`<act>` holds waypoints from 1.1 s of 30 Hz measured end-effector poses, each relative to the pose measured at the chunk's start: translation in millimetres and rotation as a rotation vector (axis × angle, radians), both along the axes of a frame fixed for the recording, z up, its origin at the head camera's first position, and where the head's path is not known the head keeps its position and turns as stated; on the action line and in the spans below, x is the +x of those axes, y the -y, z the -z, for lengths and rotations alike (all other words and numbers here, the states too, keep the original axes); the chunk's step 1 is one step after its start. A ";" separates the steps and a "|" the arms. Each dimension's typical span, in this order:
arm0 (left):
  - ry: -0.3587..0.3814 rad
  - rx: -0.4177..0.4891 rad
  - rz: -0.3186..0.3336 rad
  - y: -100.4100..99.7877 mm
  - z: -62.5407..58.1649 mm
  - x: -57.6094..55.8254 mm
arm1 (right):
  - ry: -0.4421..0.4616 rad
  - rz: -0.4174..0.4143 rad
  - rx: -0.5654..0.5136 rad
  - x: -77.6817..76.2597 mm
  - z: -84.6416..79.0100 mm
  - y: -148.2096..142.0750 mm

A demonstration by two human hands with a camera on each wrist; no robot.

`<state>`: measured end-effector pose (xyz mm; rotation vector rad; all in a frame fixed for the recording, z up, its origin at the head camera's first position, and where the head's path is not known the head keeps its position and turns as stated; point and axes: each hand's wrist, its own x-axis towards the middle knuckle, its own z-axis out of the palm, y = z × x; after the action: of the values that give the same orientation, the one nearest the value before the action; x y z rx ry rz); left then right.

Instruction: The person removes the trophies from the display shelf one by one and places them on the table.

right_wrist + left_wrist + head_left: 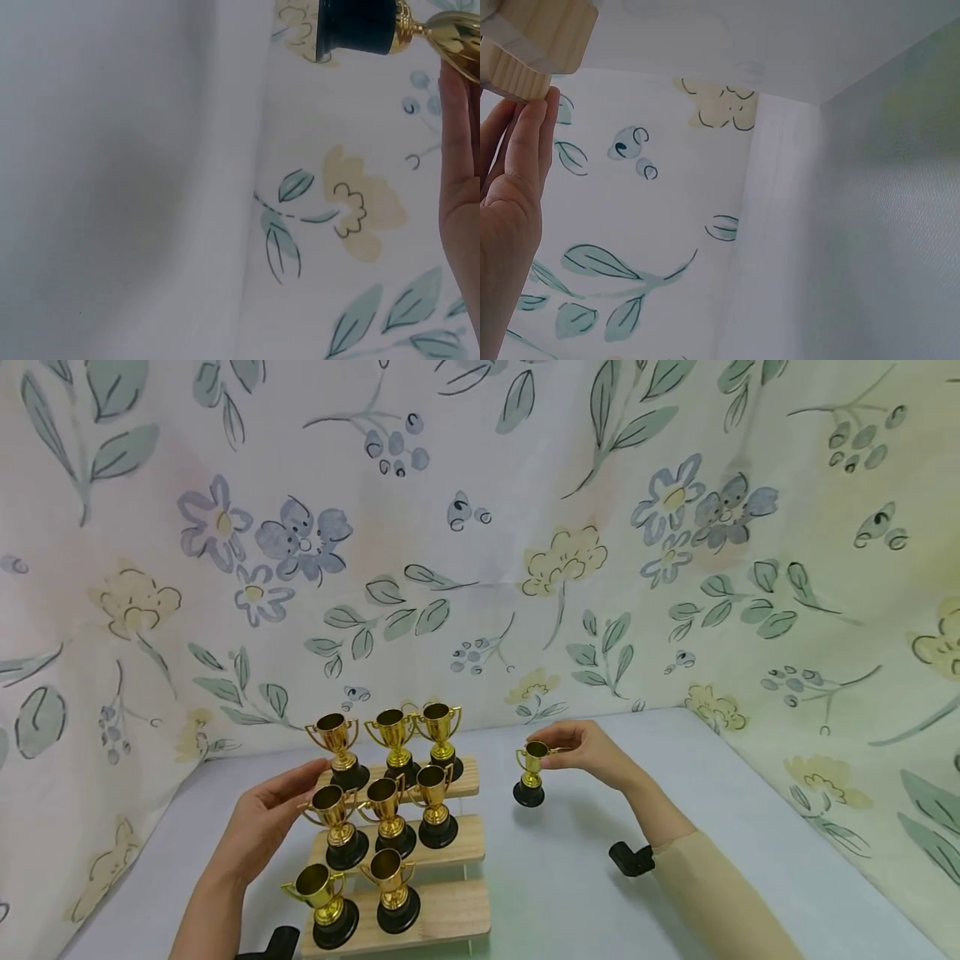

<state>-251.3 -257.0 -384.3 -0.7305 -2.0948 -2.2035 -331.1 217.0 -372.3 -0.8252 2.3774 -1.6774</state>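
Observation:
My right hand [581, 753] pinches a small gold trophy cup [532, 772] on a round black base, upright, to the right of a wooden stand. In the right wrist view the trophy's black base [358, 26] appears raised off the table. Beside the stand's left end, the straight fingers of my left hand [266, 818] touch the end of a plank [514, 71]. The three-tier stand [450, 910] bears matching gold trophies: three on the back tier [468, 777], three on the middle one [468, 839], two on the front one, left of a bare stretch of wood.
A white-covered table [555, 893] lies under everything. Behind and at the sides hangs a floral cloth [487, 585]. Black wrist-camera parts show at the right wrist [632, 860] and the left wrist [277, 943].

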 end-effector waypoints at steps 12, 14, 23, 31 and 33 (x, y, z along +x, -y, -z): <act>-0.008 0.032 0.031 -2.0 6.9 -0.5 | 0.043 0.048 0.011 -26.7 17.7 -1.3; -0.002 0.024 0.028 -2.0 7.7 -0.4 | 0.058 0.061 0.004 -29.0 21.2 -2.9; -0.014 -0.002 0.004 -0.2 5.7 -0.5 | 0.087 0.065 -0.030 -36.1 27.9 -9.8; -0.012 0.007 0.007 -0.9 2.3 2.1 | 0.054 0.046 0.022 -37.0 30.0 -12.1; -0.010 0.004 0.005 -0.5 1.8 2.1 | 0.058 0.059 0.032 -37.1 30.2 -11.7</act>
<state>-249.2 -256.5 -386.1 -0.7457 -2.0858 -2.2016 -368.2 228.7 -402.5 -0.6976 2.4055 -1.6562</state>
